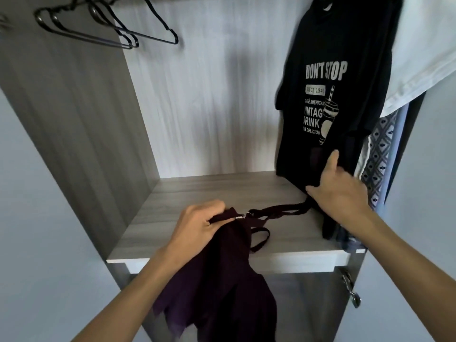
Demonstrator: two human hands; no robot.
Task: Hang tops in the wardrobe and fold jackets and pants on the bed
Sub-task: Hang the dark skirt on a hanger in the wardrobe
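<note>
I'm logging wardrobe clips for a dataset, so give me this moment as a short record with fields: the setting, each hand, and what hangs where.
setting: open grey wood-grain wardrobe shelf
left hand: pinches the dark purple strappy top at its strap clasp
right hand: grips the far end of the top's straps, beside the hanging black printed T-shirt
hangers: empty black wire hangers, upper left
other clothes: white garment and patterned fabric at right
top status: not yet on a hanger
</note>
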